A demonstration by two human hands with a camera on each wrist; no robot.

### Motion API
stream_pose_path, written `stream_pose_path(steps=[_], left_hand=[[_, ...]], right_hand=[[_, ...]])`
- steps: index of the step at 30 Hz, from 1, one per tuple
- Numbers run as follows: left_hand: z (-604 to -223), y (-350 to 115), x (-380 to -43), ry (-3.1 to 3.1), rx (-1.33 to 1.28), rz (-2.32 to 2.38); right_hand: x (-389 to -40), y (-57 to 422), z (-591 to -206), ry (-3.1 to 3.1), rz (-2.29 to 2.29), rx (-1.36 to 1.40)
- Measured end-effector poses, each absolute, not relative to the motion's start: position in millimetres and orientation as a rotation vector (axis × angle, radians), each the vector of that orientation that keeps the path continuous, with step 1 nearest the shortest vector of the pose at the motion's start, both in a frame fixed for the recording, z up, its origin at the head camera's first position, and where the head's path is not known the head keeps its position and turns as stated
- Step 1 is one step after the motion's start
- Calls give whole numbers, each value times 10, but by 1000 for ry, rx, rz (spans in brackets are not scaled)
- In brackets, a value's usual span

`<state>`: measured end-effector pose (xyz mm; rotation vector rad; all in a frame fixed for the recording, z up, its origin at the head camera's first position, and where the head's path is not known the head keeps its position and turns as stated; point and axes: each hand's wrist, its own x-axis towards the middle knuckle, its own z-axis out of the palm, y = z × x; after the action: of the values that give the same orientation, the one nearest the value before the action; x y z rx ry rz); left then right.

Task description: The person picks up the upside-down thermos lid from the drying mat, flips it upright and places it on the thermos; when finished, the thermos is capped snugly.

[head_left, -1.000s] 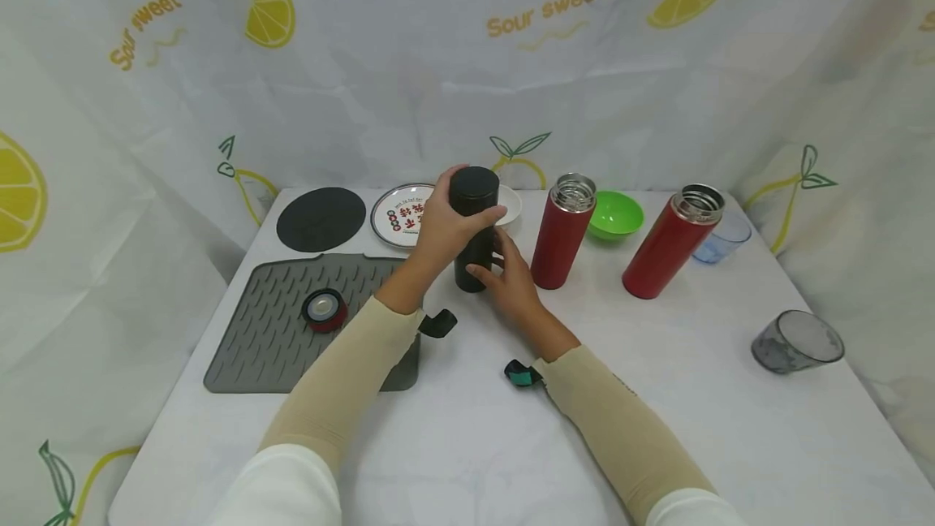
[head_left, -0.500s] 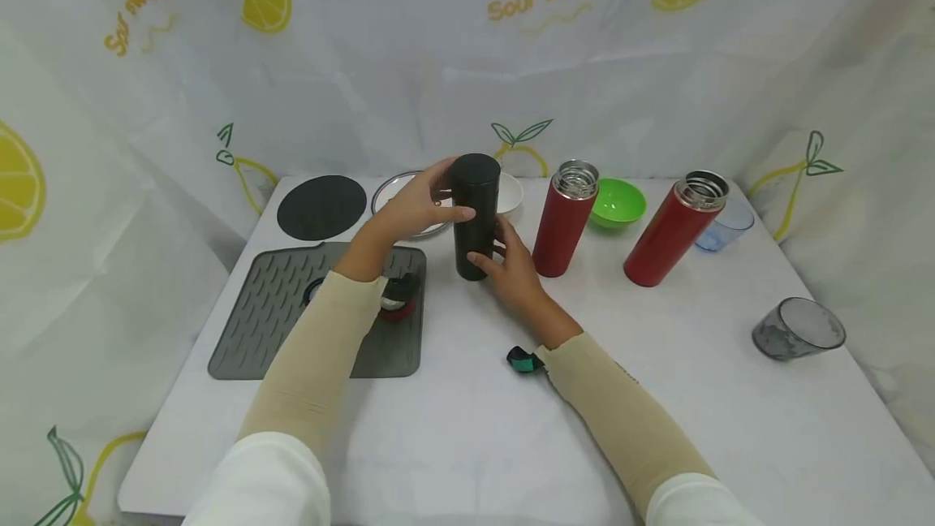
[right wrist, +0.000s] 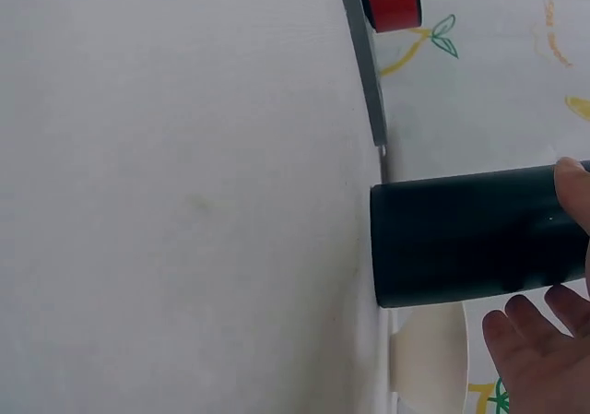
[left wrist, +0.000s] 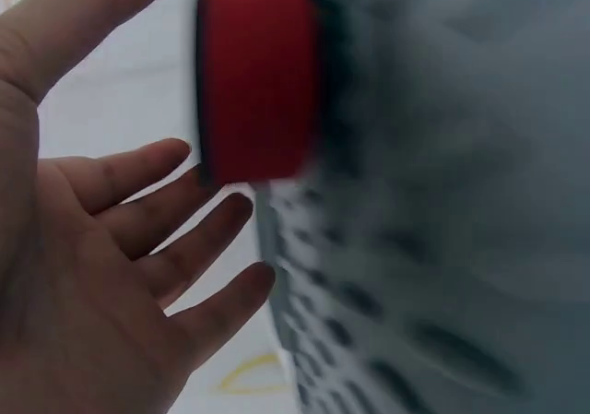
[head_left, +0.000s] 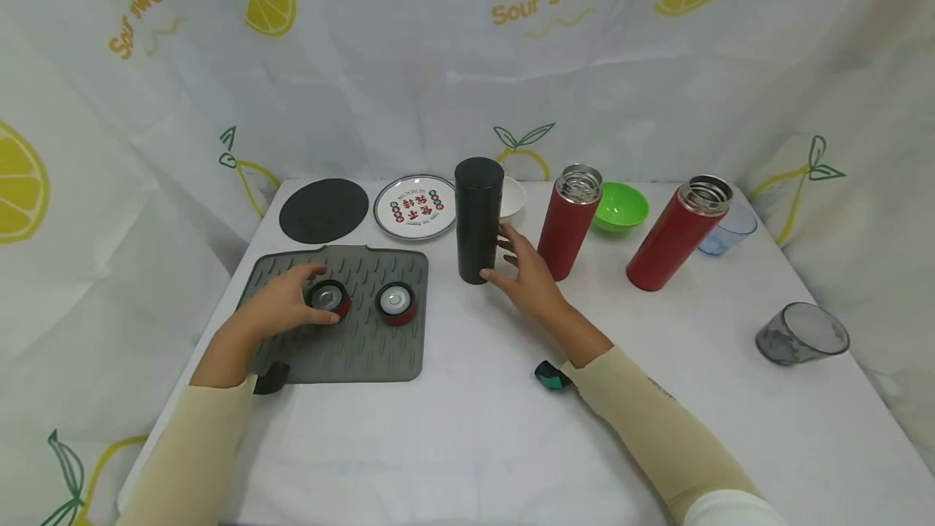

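Observation:
In the head view my left hand [head_left: 288, 299] reaches around a red-and-black bottle lid [head_left: 328, 299] on the grey ribbed mat [head_left: 365, 347]. The left wrist view shows its fingers spread, with a gap between them and the lid's red side [left wrist: 258, 82]. A second such lid [head_left: 397, 303] lies to the right on that mat. My right hand [head_left: 529, 278] is at the right side of an upright black bottle [head_left: 478, 222] with its top on. Its thumb overlaps the bottle's edge in the right wrist view, the other fingers relaxed beside it; contact is hard to tell.
Two red bottles without lids, one nearer [head_left: 566, 226] and one farther right [head_left: 672, 238], stand right of the black bottle. Behind are a green bowl [head_left: 619, 208], white bowl [head_left: 514, 200], plate [head_left: 415, 226] and black disc [head_left: 324, 211]. Glasses stand right, one grey [head_left: 799, 334], one blue [head_left: 719, 240].
My left hand has let go of the black bottle's upper part and moved left and down to a lid on the mat. My right hand has stayed by the bottle, its fingers slightly farther back.

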<state>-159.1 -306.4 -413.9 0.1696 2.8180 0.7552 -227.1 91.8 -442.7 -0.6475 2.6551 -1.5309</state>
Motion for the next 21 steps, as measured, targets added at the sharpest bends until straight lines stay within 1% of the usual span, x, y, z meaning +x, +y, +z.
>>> stream_pose_path(steps=[6, 12, 16, 21], left_hand=[[-4287, -3142, -1576, 2839, 192, 758], [-4253, -3035, -1636, 2874, 276, 810], [-4050, -2700, -1657, 2904, 446, 971], [-3837, -2022, -1711, 2961, 880, 1014]], right_hand=[[-2151, 1074, -4362, 2713, -1504, -648], [-2040, 1244, -4319, 2709, -1507, -622], [-1957, 1324, -4303, 2709, -1527, -656], [-1869, 1300, -4232, 2601, -1634, -742]])
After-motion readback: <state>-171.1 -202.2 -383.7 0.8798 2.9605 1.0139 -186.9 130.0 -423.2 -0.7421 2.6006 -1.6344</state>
